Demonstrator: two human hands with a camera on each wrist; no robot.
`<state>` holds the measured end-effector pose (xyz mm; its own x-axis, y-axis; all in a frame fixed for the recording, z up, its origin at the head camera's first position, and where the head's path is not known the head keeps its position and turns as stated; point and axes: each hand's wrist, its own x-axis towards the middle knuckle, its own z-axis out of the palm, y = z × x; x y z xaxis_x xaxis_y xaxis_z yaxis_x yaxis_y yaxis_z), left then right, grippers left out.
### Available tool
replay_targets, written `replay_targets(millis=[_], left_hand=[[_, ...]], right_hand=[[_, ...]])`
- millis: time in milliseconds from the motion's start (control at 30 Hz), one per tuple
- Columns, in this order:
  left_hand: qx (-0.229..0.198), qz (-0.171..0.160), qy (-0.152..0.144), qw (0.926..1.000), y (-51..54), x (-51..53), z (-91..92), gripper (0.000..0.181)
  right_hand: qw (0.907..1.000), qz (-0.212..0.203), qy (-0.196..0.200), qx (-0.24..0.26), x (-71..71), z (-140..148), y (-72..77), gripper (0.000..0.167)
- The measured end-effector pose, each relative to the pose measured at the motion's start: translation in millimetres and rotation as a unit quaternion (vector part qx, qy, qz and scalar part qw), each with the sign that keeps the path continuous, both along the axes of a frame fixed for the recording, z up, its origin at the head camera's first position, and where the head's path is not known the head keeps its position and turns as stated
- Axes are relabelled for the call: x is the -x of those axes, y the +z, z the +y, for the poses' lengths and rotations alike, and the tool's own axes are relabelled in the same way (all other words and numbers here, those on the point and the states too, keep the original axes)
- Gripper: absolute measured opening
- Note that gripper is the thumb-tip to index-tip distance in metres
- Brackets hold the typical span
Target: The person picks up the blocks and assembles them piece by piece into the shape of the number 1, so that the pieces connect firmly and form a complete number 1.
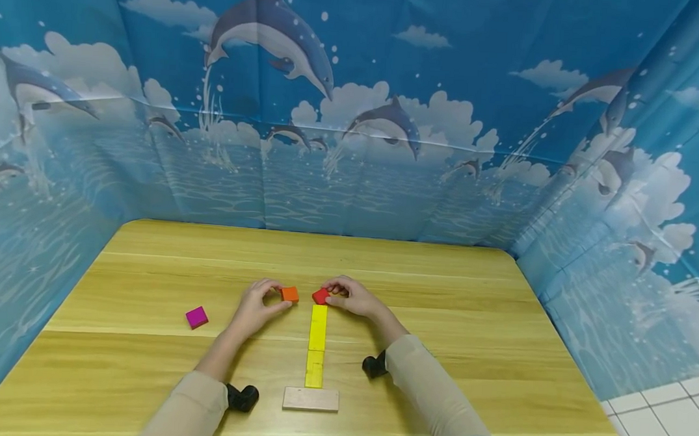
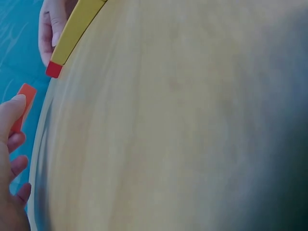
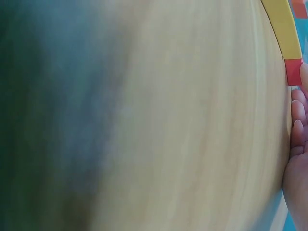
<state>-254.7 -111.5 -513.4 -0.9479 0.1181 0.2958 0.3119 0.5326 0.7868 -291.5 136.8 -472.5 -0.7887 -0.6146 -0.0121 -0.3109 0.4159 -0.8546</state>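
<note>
My left hand (image 1: pixel 258 308) pinches an orange block (image 1: pixel 289 294) between thumb and fingers; in the left wrist view the thumb lies across the orange block (image 2: pixel 25 103). Just to its right, my right hand (image 1: pixel 350 297) holds a small red block (image 1: pixel 320 297) at the far end of a line of yellow blocks (image 1: pixel 318 327). The right wrist view shows the red block (image 3: pixel 294 72) against the end of the yellow block (image 3: pixel 281 29), with the thumb on its side. At the near end of the line, a plain wooden block (image 1: pixel 310 400) lies crosswise.
A magenta block (image 1: pixel 197 317) lies on the wooden table (image 1: pixel 469 301), left of the left hand. Black wrist-camera mounts (image 1: pixel 242 398) stick out from both sleeves. A blue dolphin-print curtain (image 1: pixel 357 179) surrounds the table's back and sides.
</note>
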Motion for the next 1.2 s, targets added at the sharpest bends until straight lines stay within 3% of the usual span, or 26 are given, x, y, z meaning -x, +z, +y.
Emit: replay_targets(millis=[433, 833, 1200], left_hand=[[0.051, 0.001, -0.012, 0.9986, -3.6, 9.8, 14.9, 0.035], [0.089, -0.001, -0.016, 0.9959, -2.7, 8.8, 25.3, 0.033], [0.094, -0.006, -0.016, 0.9955, -5.5, 9.7, 28.5, 0.035]], right_hand=[[1.0, 0.008, 0.001, -0.003, 0.6, -0.6, 0.1, 0.032], [0.9999, 0.014, 0.0, 0.0, -0.5, -2.2, -1.0, 0.031], [0.9998, 0.02, 0.003, -0.001, -2.2, -1.0, 0.0, 0.031]])
